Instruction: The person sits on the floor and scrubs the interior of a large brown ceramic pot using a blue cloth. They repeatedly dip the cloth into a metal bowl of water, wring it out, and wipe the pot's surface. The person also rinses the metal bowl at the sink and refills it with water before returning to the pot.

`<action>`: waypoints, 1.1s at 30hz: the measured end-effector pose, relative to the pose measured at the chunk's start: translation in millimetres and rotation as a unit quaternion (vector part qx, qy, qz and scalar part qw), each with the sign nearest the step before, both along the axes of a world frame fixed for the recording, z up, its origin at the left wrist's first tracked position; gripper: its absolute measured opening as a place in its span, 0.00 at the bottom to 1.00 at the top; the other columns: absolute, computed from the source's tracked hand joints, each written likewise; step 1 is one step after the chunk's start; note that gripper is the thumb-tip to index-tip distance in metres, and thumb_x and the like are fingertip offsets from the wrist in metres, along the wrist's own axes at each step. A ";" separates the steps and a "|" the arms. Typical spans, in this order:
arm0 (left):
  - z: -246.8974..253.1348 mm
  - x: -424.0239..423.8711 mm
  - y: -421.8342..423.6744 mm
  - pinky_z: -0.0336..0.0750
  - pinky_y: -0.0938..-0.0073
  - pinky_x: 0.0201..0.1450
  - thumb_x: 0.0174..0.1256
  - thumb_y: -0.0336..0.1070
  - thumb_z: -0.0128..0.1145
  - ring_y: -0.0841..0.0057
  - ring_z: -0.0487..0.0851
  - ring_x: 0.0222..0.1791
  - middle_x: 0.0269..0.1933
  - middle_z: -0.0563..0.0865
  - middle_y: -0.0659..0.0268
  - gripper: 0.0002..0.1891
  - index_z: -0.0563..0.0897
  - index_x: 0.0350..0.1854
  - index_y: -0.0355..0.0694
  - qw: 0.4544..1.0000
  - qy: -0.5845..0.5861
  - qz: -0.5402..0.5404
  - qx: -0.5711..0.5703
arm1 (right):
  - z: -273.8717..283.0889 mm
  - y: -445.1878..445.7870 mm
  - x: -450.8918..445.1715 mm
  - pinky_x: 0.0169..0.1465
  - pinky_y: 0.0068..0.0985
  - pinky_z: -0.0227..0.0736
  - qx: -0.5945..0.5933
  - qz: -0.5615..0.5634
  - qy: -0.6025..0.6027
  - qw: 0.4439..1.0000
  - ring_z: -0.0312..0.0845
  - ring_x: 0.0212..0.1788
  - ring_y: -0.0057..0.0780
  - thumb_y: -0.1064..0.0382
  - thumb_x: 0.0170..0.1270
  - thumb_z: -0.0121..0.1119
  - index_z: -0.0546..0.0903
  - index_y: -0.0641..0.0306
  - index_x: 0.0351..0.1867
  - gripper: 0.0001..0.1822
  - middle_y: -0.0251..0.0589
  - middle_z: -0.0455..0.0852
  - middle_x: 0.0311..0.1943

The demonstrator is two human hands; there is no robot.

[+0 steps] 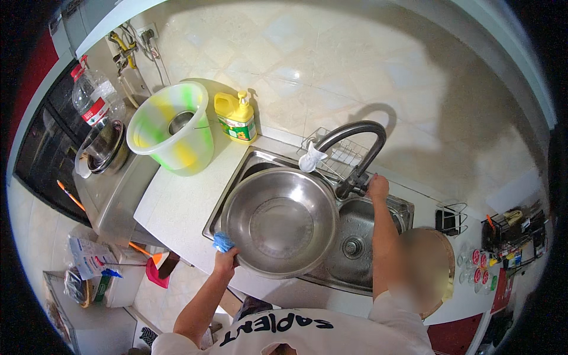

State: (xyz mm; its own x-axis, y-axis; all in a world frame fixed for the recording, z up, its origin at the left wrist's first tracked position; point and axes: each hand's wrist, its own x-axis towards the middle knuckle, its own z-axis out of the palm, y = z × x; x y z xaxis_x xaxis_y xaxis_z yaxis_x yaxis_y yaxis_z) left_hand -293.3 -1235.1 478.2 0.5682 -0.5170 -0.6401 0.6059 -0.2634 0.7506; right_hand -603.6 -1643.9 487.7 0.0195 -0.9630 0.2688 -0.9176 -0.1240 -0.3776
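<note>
A large stainless steel basin (282, 224) rests over the left bowl of a double sink (350, 244). My left hand (226, 261) grips the basin's lower left rim, with a blue cloth (223, 242) at its fingers. At the base of the dark gooseneck faucet (377, 137), my right hand (378, 186) is closed around the faucet's handle, which the fingers mostly hide. A white fish-shaped item (312, 157) is by the faucet's neck, in front of a wire rack (339, 155). No water stream can be made out.
A green-and-yellow plastic bucket (171, 128) and a yellow pump bottle (236, 120) stand at the back left. Metal bowls (106, 151) and a large plastic bottle (97, 97) are farther left. Right of the sink are a round board (450, 262), partly blurred, and several jars (477, 270).
</note>
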 end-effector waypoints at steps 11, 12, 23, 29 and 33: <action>1.0 7.0 -13.3 0.80 0.72 0.23 0.50 0.26 0.54 0.70 0.82 0.26 0.32 0.81 0.62 0.13 0.75 0.40 0.39 1.000 -0.003 0.005 0.002 | 17.6 130.1 45.6 0.43 0.38 0.69 0.473 0.065 -0.441 0.760 0.77 0.40 0.39 0.43 0.58 0.52 0.73 0.67 0.45 0.27 0.43 0.80 0.37; 3.1 6.3 -16.9 0.80 0.71 0.24 0.50 0.26 0.54 0.70 0.82 0.27 0.32 0.81 0.62 0.13 0.75 0.41 0.38 1.000 -0.002 -0.003 0.007 | 14.4 137.0 50.2 0.45 0.37 0.69 0.428 0.115 -0.426 0.789 0.76 0.43 0.39 0.46 0.57 0.54 0.72 0.67 0.47 0.26 0.45 0.79 0.39; -67.5 59.0 -28.9 0.77 0.71 0.27 0.49 0.25 0.60 0.71 0.79 0.28 0.34 0.79 0.64 0.16 0.74 0.42 0.41 0.996 0.022 -0.091 -0.010 | -18.4 172.3 61.4 0.50 0.27 0.66 0.144 0.223 -0.388 0.883 0.72 0.48 0.32 0.73 0.48 0.54 0.67 0.65 0.55 0.27 0.43 0.76 0.45; 17.0 72.1 -52.8 0.69 0.78 0.28 0.49 0.27 0.60 0.79 0.75 0.23 0.26 0.78 0.70 0.09 0.77 0.32 0.43 0.950 -0.290 -0.115 -0.033 | -103.2 213.2 59.4 0.48 0.33 0.67 0.342 0.028 -0.575 0.743 0.73 0.43 0.38 0.73 0.43 0.56 0.68 0.65 0.50 0.27 0.44 0.76 0.42; 97.4 57.6 -58.3 0.71 0.76 0.21 0.50 0.29 0.60 0.79 0.75 0.23 0.27 0.78 0.69 0.09 0.76 0.34 0.40 0.972 -0.199 -0.107 -0.059 | -73.9 220.9 63.4 0.28 0.26 0.68 0.487 0.004 -0.540 0.687 0.70 0.27 0.29 0.71 0.42 0.55 0.70 0.65 0.43 0.21 0.38 0.74 0.31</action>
